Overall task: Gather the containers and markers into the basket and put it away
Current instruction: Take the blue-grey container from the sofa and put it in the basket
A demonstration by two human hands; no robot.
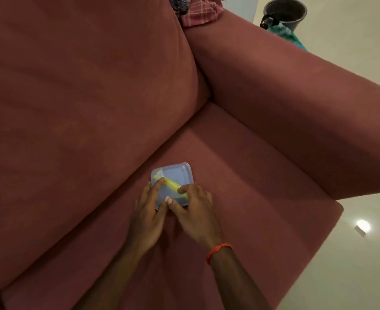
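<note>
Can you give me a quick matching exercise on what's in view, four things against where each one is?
Things:
1. plastic container
2. yellow marker
3. dark bucket
4. orange wristband

Places:
A. on the floor beyond the sofa arm
B. on the right wrist
C. on the sofa seat cushion
D. lying across the container

Pairs: 1-C, 2-D, 3-A, 4-B

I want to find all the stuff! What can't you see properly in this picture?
- Basket: nowhere in the head view.
- Container: near edge covered by the left hand and right hand.
- Yellow marker: dim light and the container make it unclear if it lies inside or on the lid; one end sits under the right hand.
- Bucket: top cut off by the picture edge.
</note>
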